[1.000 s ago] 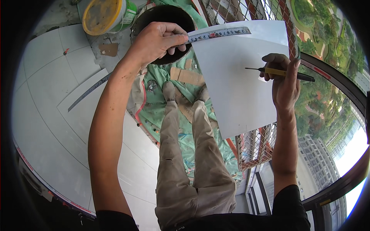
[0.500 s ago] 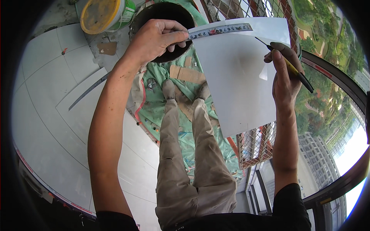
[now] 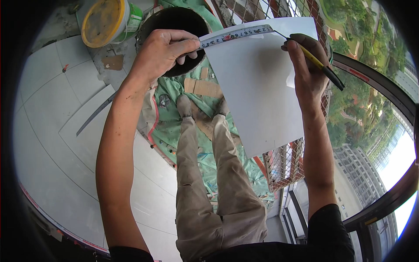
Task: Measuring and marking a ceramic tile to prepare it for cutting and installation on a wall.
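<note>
My left hand pinches a measuring tape blade between thumb and fingers. The blade stretches to the right across the far part of a white tile panel. My right hand grips a yellow and black marking pencil with a long thin tip. That tip meets the panel close to the blade's right end. The panel slopes toward me over a mesh frame; what holds it up underneath is hidden. Behind my left forearm, a dark graduated strip partly shows; whether it joins the blade, I cannot tell.
A round dark-walled container stands beyond my left hand, beside a yellow-lidded bucket. Large pale tiles cover the left floor. Green sheeting with cardboard scraps lies around my feet. Rusty mesh and a window frame border the right.
My right hand has brought the pencil tip leftward and up to the blade's right end. The left hand keeps its pinch on the blade. The whole view has shifted slightly.
</note>
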The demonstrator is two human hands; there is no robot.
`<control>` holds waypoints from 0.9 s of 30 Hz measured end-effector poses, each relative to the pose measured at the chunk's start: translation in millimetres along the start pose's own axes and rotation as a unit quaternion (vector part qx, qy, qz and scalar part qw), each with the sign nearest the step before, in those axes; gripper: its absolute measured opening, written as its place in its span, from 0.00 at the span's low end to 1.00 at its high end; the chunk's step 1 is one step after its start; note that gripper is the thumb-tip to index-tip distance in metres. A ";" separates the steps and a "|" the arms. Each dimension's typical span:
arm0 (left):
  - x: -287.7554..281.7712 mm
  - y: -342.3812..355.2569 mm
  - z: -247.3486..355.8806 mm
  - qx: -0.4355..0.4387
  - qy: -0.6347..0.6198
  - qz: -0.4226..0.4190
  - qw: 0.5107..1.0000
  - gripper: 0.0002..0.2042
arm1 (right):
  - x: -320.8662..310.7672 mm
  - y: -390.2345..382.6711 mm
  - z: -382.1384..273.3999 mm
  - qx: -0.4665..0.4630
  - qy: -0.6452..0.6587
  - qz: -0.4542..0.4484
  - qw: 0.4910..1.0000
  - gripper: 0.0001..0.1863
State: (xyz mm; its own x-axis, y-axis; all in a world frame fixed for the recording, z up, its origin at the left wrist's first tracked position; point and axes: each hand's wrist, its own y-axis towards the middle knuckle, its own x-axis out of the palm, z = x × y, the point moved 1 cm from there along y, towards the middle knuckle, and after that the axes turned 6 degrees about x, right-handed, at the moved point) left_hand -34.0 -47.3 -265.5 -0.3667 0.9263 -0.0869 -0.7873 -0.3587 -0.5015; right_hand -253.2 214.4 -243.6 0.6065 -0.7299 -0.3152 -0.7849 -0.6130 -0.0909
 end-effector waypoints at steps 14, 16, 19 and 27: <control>5.7 -1.6 1.0 0.007 -0.014 0.051 0.999 0.11 | 14.2 25.0 -3.0 -0.124 -0.139 0.029 0.982 0.11; 5.6 -2.6 -0.5 0.010 -0.014 0.056 0.998 0.11 | 15.7 25.4 -3.6 -0.120 -0.127 0.025 0.984 0.11; 7.8 -4.0 1.3 0.009 -0.005 0.062 0.998 0.11 | 15.7 25.8 -5.1 -0.116 -0.142 0.019 0.983 0.10; 9.3 -4.4 4.2 -0.006 0.012 0.076 0.997 0.11 | 17.3 28.3 -5.1 -0.127 -0.134 0.014 0.983 0.10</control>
State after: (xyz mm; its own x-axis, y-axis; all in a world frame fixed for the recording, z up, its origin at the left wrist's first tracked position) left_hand -36.1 -37.7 -260.4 -0.4694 0.8638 -0.1831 -0.7179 -0.4941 -0.4905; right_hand -264.3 182.9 -246.8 0.5033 -0.6623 -0.5550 -0.7226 -0.6748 0.1500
